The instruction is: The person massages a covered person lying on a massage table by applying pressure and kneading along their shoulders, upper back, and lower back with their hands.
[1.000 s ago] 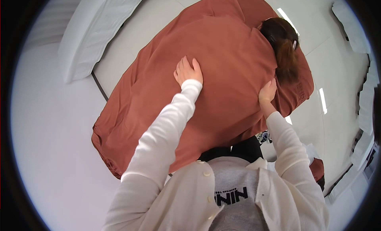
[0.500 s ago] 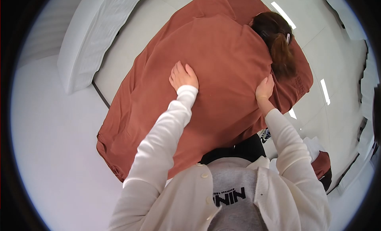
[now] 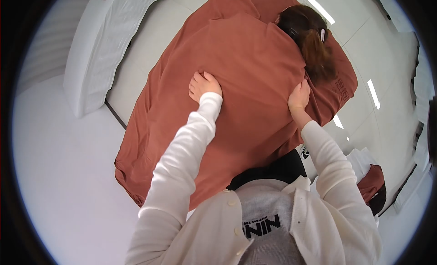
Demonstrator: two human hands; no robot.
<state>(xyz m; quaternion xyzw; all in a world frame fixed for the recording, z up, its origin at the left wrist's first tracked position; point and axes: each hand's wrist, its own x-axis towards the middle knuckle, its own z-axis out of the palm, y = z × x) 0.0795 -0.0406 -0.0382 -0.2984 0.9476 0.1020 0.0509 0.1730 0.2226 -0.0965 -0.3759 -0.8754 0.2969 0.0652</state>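
Observation:
A person lies face down under a reddish-brown cloth (image 3: 236, 51), the dark tied-back hair (image 3: 314, 46) showing at the upper right. My left hand (image 3: 205, 86) rests on the cloth over the back, its fingers a little bent and spread apart, holding nothing. Near the shoulder below the hair, my right hand (image 3: 299, 96) lies against the cloth with its fingers pointing up. Part of those fingers is hard to make out. Both palms are turned down and hidden.
White-draped furniture (image 3: 95, 51) stands at the upper left, and more white drapery (image 3: 423, 82) lines the right edge. A white and reddish-brown bundle (image 3: 371, 180) is at the lower right. Pale glossy floor tiles (image 3: 364, 46) reflect strips of light.
The view has shifted slightly, so the person and cloth sit a little further left and up. The left hand's fingers look more bent. Both hands stay on the cloth.

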